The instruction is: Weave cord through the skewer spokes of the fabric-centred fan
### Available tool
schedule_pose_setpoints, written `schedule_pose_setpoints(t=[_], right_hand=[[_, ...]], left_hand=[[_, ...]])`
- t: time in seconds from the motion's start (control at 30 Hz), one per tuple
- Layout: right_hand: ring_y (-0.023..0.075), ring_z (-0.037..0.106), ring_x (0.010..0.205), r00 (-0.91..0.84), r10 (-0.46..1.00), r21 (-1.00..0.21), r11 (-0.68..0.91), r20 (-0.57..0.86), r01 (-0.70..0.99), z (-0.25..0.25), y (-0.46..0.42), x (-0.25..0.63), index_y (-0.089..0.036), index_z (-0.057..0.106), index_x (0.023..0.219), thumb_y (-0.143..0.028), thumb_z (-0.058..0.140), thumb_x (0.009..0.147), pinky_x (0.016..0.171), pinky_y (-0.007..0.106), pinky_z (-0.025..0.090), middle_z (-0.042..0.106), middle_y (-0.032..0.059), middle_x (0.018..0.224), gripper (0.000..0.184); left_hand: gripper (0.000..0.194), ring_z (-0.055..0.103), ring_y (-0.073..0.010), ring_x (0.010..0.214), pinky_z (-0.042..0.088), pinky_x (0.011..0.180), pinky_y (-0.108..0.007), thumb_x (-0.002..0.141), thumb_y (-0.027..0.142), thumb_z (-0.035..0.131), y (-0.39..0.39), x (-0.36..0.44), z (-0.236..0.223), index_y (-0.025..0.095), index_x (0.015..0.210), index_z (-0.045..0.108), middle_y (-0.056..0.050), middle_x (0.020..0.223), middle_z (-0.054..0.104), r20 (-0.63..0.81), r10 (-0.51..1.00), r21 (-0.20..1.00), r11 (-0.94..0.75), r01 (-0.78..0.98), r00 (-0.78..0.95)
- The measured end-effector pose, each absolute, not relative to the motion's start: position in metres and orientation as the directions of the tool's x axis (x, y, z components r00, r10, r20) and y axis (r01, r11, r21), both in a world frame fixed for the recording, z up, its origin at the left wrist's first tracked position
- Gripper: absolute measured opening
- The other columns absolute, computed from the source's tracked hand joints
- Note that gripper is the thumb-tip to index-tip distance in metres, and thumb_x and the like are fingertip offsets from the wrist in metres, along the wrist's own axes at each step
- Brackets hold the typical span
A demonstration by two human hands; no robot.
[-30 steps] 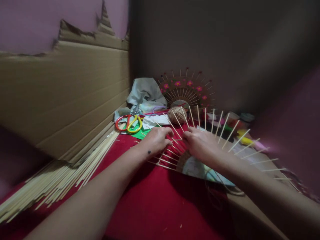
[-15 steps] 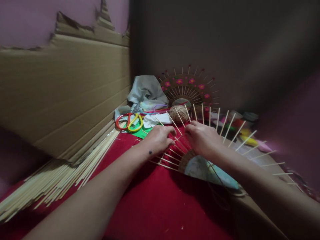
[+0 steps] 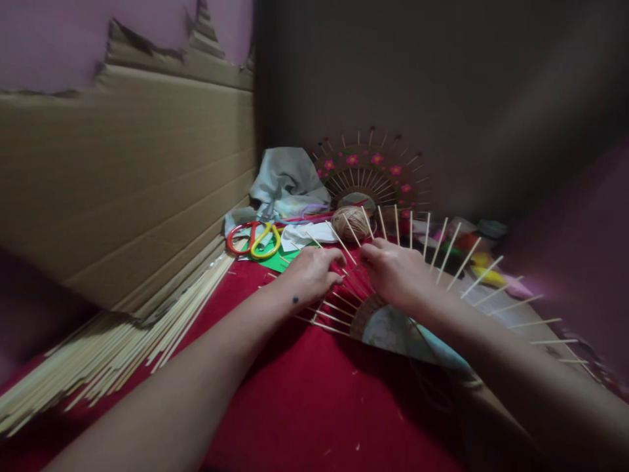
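In front of me lies a half-round frame of thin bamboo sticks [image 3: 464, 265] fanning out from a woven base [image 3: 362, 319], with a pale patterned piece [image 3: 386, 330] at its centre. My left hand [image 3: 314, 269] reaches over the left sticks, its thumb and index finger curled around one of them. Close by on the right, my right hand [image 3: 396, 270] is closed in a pinch above the base, gripping thin twine. A loose length of that twine hangs below my right wrist. My fingers partly hide the sticks between the hands.
Behind stand a twine ball [image 3: 350, 223] and a flowered stick fan [image 3: 376, 159]. Red-and-yellow-handled scissors [image 3: 253, 241] lie beside white paper [image 3: 308, 235] and grey cloth [image 3: 289, 176]. Bundled sticks [image 3: 118, 357] lie left on red cloth [image 3: 295, 406], along a cardboard wall [image 3: 162, 144].
My right hand shifts slightly right with the frame in the view, then a little back left. My left hand stays nearly still on its stick.
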State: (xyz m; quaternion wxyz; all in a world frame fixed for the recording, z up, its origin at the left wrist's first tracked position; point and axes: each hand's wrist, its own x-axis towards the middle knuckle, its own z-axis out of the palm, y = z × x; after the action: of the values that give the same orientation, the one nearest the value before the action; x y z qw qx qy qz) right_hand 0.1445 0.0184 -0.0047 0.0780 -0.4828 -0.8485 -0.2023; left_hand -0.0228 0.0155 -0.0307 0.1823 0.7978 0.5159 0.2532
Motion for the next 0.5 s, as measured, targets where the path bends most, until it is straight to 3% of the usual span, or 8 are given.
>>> schedule_pose_setpoints(t=[0.27, 0.5], right_hand=[[0.0115, 0.046, 0.058, -0.532, 0.79, 0.219, 0.486, 0.304, 0.846, -0.005, 0.019, 0.147, -0.023, 0.064, 0.08, -0.022, 0.046, 0.081, 0.047, 0.029, 0.017, 0.057, 0.0031, 0.084, 0.017], [0.0146, 0.053, 0.07, -0.475, 0.784, 0.017, 0.511, 0.399, 0.859, 0.002, 0.006, 0.154, -0.02, 0.065, 0.089, -0.021, 0.047, 0.082, 0.056, 0.028, 0.032, 0.057, 0.0057, 0.091, 0.021]], left_hand=[[0.028, 0.058, -0.0152, 0.06, 0.042, 0.063, -0.026, 0.071, 0.021, 0.057, 0.013, -0.023, -0.028, 0.017, 0.098, 0.062, 0.0, 0.061, 0.063, 0.148, 0.931, 0.61, -0.351, 0.71, 0.333], [0.029, 0.058, -0.0149, 0.058, 0.042, 0.062, -0.027, 0.072, 0.023, 0.058, 0.012, -0.024, -0.026, 0.017, 0.1, 0.062, -0.001, 0.059, 0.063, 0.112, 0.937, 0.625, -0.325, 0.709, 0.331]])
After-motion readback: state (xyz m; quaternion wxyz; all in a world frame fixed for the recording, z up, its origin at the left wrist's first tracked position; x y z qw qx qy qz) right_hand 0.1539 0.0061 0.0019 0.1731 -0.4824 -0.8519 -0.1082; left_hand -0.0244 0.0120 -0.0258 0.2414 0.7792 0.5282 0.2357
